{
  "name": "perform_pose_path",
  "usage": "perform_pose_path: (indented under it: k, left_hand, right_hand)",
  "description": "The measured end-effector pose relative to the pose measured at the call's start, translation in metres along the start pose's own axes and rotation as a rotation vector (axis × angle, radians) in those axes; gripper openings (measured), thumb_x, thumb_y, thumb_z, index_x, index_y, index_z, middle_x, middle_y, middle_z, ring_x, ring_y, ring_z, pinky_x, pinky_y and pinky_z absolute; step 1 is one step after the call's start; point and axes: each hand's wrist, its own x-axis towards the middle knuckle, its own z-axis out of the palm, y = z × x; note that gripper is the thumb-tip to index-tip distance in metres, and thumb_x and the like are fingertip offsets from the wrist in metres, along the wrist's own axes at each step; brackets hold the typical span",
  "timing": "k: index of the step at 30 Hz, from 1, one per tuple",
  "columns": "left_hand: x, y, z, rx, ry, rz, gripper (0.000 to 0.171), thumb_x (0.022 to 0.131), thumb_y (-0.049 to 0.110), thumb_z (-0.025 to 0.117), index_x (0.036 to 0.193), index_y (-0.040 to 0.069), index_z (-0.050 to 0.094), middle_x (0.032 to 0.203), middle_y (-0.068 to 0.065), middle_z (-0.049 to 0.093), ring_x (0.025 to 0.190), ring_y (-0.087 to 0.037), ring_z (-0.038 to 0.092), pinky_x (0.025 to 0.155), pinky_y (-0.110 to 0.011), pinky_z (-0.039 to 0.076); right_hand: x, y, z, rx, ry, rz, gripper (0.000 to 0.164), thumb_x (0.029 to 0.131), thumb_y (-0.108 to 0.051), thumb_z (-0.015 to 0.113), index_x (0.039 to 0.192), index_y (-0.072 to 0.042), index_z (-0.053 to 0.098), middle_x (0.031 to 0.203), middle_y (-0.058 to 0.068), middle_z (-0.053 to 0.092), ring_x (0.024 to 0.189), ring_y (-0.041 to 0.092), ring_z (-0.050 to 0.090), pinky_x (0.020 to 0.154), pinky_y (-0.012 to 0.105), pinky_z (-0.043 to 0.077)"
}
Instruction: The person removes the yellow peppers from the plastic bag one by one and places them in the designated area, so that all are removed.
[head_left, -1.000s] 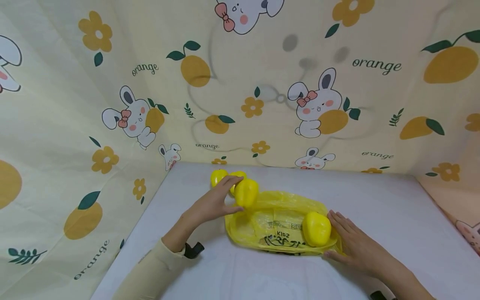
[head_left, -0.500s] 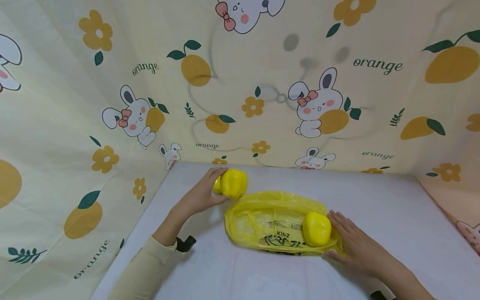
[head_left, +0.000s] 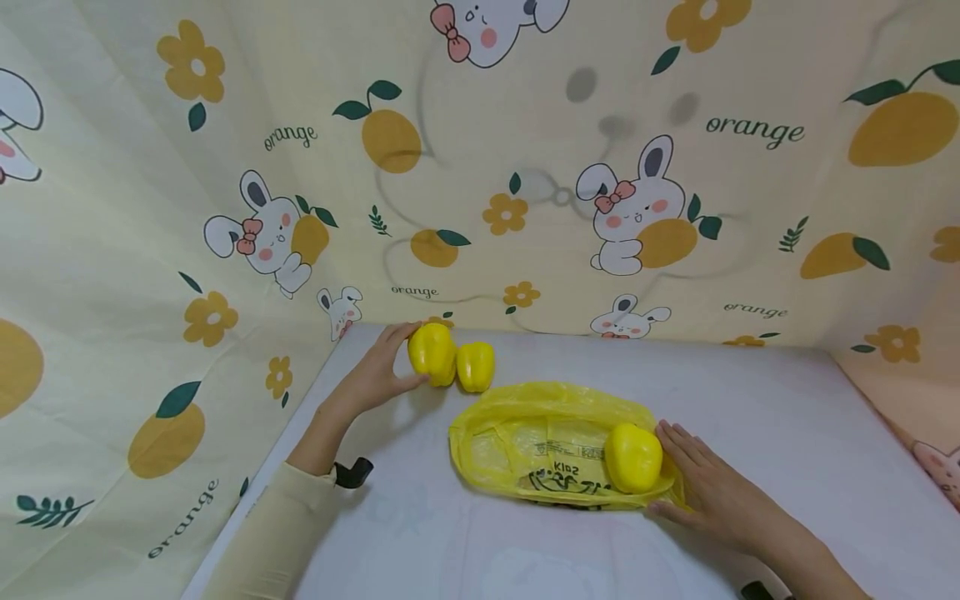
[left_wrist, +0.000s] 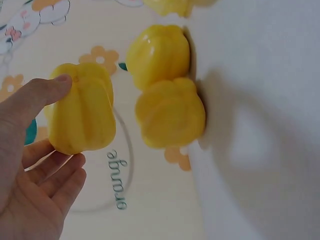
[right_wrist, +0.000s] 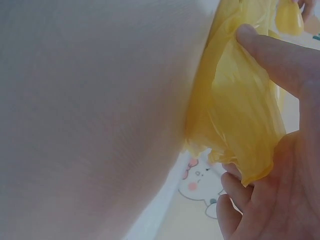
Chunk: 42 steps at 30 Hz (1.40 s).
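Note:
My left hand [head_left: 375,367] grips a yellow bell pepper [left_wrist: 82,110] between thumb and fingers, raised at the back left. Two more bell peppers stand side by side on the table; the right one [head_left: 476,367] shows in the head view, and the held pepper hides the other [left_wrist: 157,55]. A yellow plastic bag [head_left: 551,400] lies spread in the middle, its dark lettering appearing reversed. Inside its rim, at the right end, sits another bell pepper [head_left: 633,458]. My right hand [head_left: 720,496] rests against that end, fingers extended, thumb touching the bag's near edge.
The white table [head_left: 525,550] reaches back to a cream cloth wall [head_left: 465,183] printed with rabbits, oranges and flowers. The cloth also stands along the left and right sides.
My left hand has carried its bell pepper from over the bag's left end leftward and back, in front of the left standing pepper. The right hand and bag stay put.

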Motion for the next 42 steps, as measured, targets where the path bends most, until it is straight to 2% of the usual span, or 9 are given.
perform_pose_path:
  k: [16,20,23,26,29,33,42]
  left_hand:
    - [0.003,-0.034,-0.009,0.032,0.000,-0.084,0.092,0.094,0.021,0.086,0.167,0.007,0.032,0.169,-0.019,0.034,0.154,-0.039,0.038,0.129,-0.056,0.032]
    - [0.004,-0.042,-0.011,0.021,0.008,-0.080,0.091,0.093,0.019,0.086,0.166,0.003,0.033,0.167,-0.022,0.035,0.152,-0.041,0.038,0.129,-0.058,0.029]
    - [0.004,-0.047,-0.012,0.020,0.019,-0.064,0.090,0.093,0.017,0.086,0.164,-0.001,0.033,0.165,-0.025,0.036,0.151,-0.043,0.038,0.129,-0.059,0.028]
    - [0.005,-0.052,-0.013,0.022,0.025,-0.061,0.090,0.093,0.015,0.086,0.164,-0.003,0.033,0.164,-0.027,0.036,0.151,-0.045,0.038,0.129,-0.060,0.028]
    - [0.006,-0.057,-0.014,0.025,0.023,-0.071,0.090,0.093,0.014,0.086,0.163,-0.004,0.033,0.163,-0.028,0.036,0.151,-0.045,0.038,0.129,-0.059,0.029]
    - [0.007,-0.061,-0.013,0.024,0.007,-0.089,0.090,0.092,0.011,0.086,0.163,-0.005,0.032,0.163,-0.029,0.036,0.151,-0.046,0.037,0.129,-0.059,0.028]
    - [0.010,-0.074,-0.004,0.002,-0.033,-0.130,0.090,0.093,0.010,0.084,0.163,-0.006,0.031,0.163,-0.031,0.035,0.151,-0.047,0.036,0.129,-0.060,0.027]
  right_hand:
    - [0.000,0.001,0.001,0.000,0.002,-0.006,0.112,0.090,-0.071,0.074,0.167,-0.001,0.032,0.172,0.023,0.031,0.155,0.050,0.033,0.119,0.071,0.036]
    - [0.000,0.001,0.001,-0.007,0.006,-0.012,0.112,0.090,-0.070,0.074,0.166,0.000,0.032,0.171,0.024,0.032,0.154,0.050,0.033,0.119,0.071,0.036]
    - [-0.001,0.002,0.002,-0.009,0.007,-0.010,0.111,0.091,-0.070,0.073,0.167,0.000,0.031,0.172,0.023,0.031,0.155,0.049,0.032,0.126,0.064,0.029]
    - [-0.002,0.002,0.003,-0.011,0.008,-0.007,0.111,0.092,-0.071,0.071,0.167,-0.001,0.030,0.173,0.022,0.030,0.157,0.047,0.031,0.133,0.048,0.015]
    - [-0.002,0.002,0.003,-0.005,0.005,-0.001,0.111,0.092,-0.072,0.070,0.168,-0.001,0.029,0.174,0.022,0.029,0.157,0.047,0.030,0.133,0.044,0.011]
    - [-0.002,0.000,0.001,0.009,-0.004,0.008,0.112,0.091,-0.072,0.071,0.168,-0.001,0.029,0.174,0.022,0.028,0.157,0.047,0.030,0.130,0.058,0.023]
    - [-0.002,-0.001,0.000,-0.002,-0.001,0.011,0.113,0.089,-0.072,0.073,0.167,-0.001,0.031,0.173,0.022,0.030,0.156,0.048,0.032,0.122,0.068,0.033]
